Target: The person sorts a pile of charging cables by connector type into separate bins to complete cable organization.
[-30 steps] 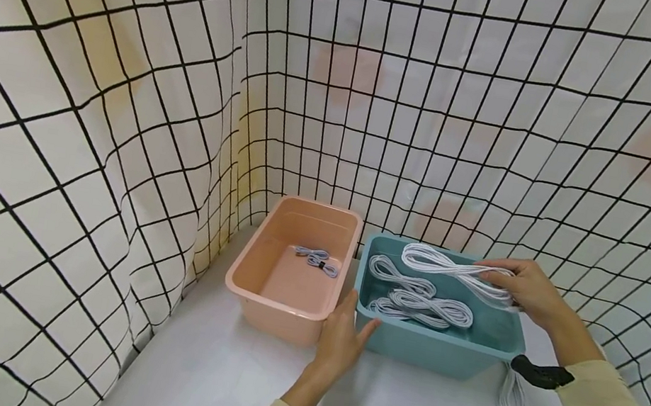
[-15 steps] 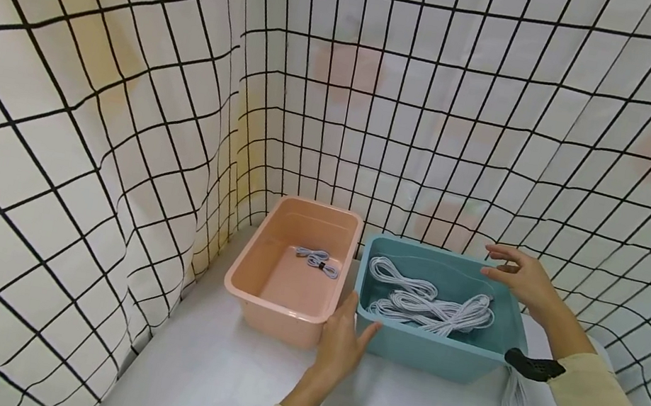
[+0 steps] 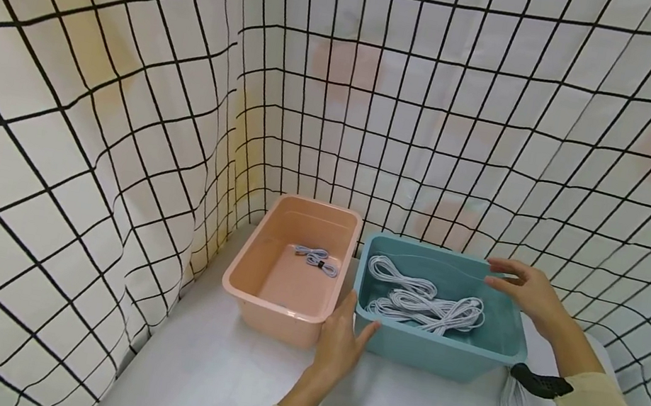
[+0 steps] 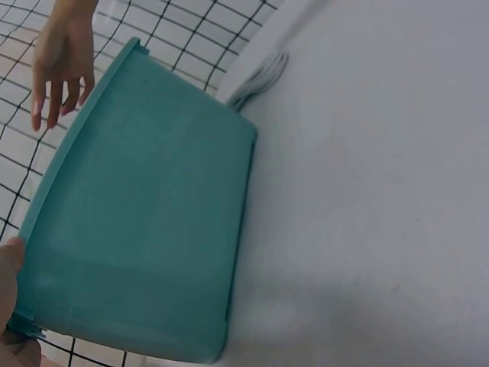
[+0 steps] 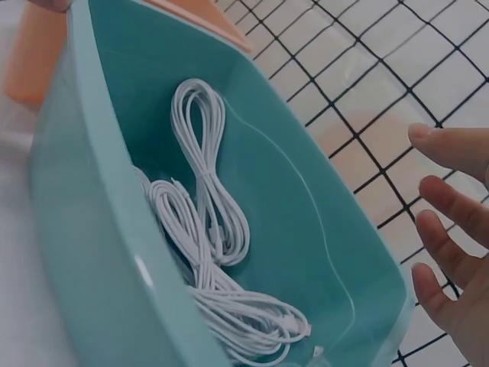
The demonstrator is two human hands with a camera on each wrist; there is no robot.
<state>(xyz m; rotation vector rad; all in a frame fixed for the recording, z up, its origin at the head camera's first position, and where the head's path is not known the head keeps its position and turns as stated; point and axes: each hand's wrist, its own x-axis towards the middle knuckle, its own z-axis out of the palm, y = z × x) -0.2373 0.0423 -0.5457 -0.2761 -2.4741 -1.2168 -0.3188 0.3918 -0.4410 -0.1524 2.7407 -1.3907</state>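
Observation:
My left hand [image 3: 339, 338] holds the front left corner of a teal bin [image 3: 436, 354], thumb on the front wall and fingers along the left end. In the left wrist view only a bit of this hand shows, at the corner by the bin's rim. Over the bin's right back edge hovers my right hand [image 3: 523, 290], fingers loosely bent with nothing between them; the right wrist view shows these fingers [image 5: 451, 206] spread. Several looped bundles of white cable [image 3: 403, 277] lie inside the bin, piled toward its left and middle. A thin pale line runs along the far inner wall.
A peach bin [image 3: 280, 321] stands left of the teal one, with small coiled grey cables [image 3: 321, 265] inside, one bound by a black strap. Another white cable bundle [image 3: 515, 401] sits on the white table at the teal bin's right end. Black netting [image 3: 403, 123] surrounds the back and sides.
My right hand has let go of a white cable bundle, which dropped from above the teal bin onto the other bundles. The left hand has stayed on the corner.

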